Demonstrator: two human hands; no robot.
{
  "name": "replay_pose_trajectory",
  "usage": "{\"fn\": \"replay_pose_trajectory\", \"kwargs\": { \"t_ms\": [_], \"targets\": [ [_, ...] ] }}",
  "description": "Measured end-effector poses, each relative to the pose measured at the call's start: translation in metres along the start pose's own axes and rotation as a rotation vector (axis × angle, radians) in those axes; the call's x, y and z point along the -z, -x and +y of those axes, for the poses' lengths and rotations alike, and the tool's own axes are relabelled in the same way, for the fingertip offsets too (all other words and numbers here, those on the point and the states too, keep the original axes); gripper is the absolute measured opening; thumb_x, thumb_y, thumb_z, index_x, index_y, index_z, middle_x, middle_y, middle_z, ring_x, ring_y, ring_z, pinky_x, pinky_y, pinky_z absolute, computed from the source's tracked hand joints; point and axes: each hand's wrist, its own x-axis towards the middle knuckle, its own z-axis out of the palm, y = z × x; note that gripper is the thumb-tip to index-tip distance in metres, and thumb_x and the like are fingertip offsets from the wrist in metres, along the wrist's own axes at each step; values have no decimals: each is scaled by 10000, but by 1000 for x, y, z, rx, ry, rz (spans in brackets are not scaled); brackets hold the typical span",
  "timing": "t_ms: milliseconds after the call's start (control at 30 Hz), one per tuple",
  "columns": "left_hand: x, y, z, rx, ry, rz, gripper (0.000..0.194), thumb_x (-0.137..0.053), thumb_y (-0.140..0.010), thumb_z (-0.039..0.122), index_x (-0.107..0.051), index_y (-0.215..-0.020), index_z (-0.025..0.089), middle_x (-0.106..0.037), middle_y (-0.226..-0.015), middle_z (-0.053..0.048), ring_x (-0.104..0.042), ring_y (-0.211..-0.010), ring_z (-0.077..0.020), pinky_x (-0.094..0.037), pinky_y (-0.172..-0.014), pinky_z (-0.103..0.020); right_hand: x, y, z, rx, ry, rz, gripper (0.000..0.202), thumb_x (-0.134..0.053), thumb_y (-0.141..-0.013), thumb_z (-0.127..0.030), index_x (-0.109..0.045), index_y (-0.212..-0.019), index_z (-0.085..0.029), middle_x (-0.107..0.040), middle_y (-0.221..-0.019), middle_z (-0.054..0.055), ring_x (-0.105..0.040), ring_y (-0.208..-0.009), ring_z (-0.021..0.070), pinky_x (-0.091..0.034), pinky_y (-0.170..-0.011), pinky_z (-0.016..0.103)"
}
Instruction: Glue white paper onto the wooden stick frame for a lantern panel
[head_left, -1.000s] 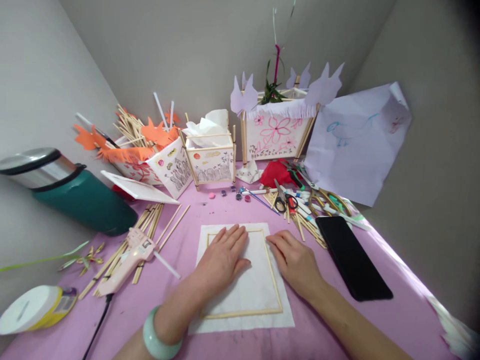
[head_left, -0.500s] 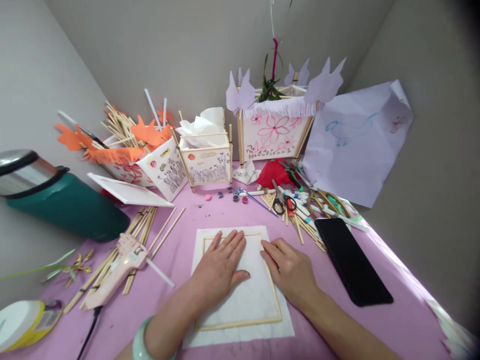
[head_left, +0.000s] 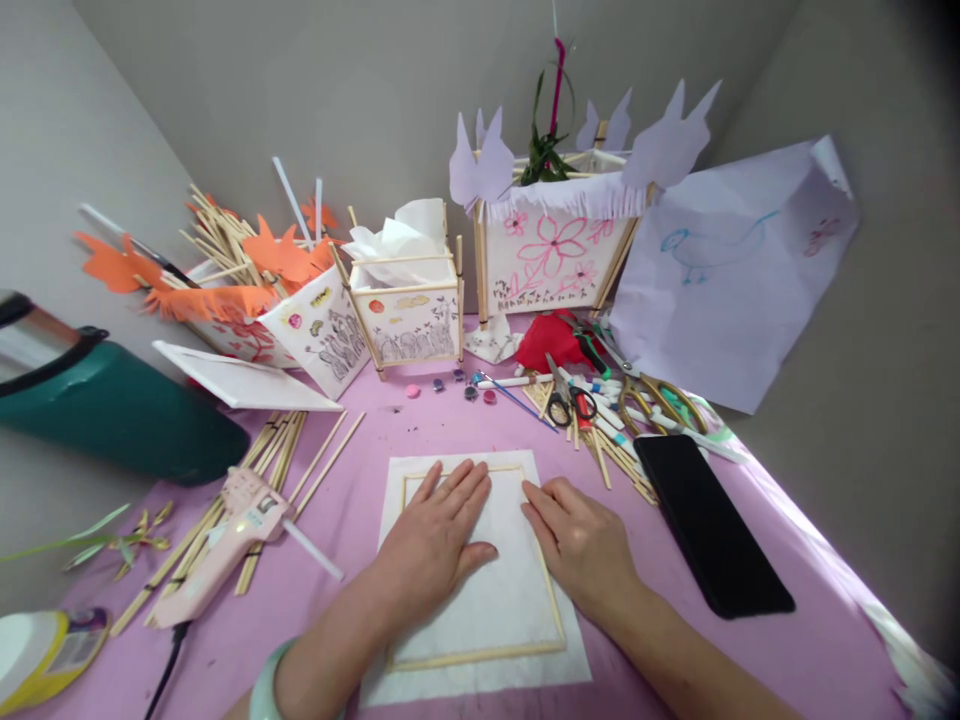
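A sheet of thin white paper (head_left: 540,675) lies flat on the table, and a square frame of thin wooden sticks (head_left: 480,655) rests on it. My left hand (head_left: 435,540) is spread flat across the upper left of the frame and paper, fingers pointing away from me. My right hand (head_left: 585,545) is closed, thumb and fingers pressed together on the frame's right stick near the upper right corner. The frame's left side is partly hidden under my left hand and forearm.
A pink glue gun (head_left: 225,555) lies on stick bundles at left, beside a green bottle (head_left: 127,410). At right are a black phone (head_left: 712,525), scissors (head_left: 561,395) and markers. Decorated paper lanterns (head_left: 416,320) stand behind. A purple cloth (head_left: 360,520) covers the table.
The camera view has shifted slightly, so the things at the sides sit a little farther out. Both hands keep their places on the frame and paper.
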Motion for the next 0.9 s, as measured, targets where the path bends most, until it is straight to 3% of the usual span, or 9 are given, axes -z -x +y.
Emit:
{"fn": "replay_pose_trajectory", "kwargs": {
  "t_ms": [367, 533, 667, 900],
  "targets": [
    [3, 0, 1, 2, 6, -22, 636, -331, -945, 531, -327, -1425, 114, -318, -1508, -133, -243, -1415, -266, -205, -1145, -535, 4, -3, -2, -36, 31, -73, 254, -472, -944, -264, -661, -1080, -162, -619, -830, 39, -586, -715, 153, -371, -623, 276],
    [1, 2, 1, -12, -38, 22, 630, -343, -943, 527, -323, -1431, 130, -289, -1524, -132, -223, -1422, -261, -202, -1149, -518, 8, -4, 1, -76, -21, -117, 267, -436, -959, -288, -637, -1082, -162, -626, -882, 46, -596, -775, 164, -377, -655, 277],
    [5, 12, 3, 8, -73, 80, 604, -347, -949, 508, -328, -1429, 141, -232, -1544, -145, -172, -1437, -249, -164, -1164, -498, 13, -2, 1, -48, -28, -163, 268, -420, -964, -287, -618, -1102, -172, -620, -919, 44, -594, -817, 170, -378, -671, 281],
    [4, 36, 24, 94, -66, -6, 655, -309, -942, 551, -316, -1429, 114, -263, -1524, -179, -165, -1434, -286, -163, -1141, -566, 16, 2, -10, -54, 105, -199, 287, -419, -962, -289, -595, -1145, -156, -591, -945, 71, -562, -839, 191, -380, -691, 301]
  ]
}}
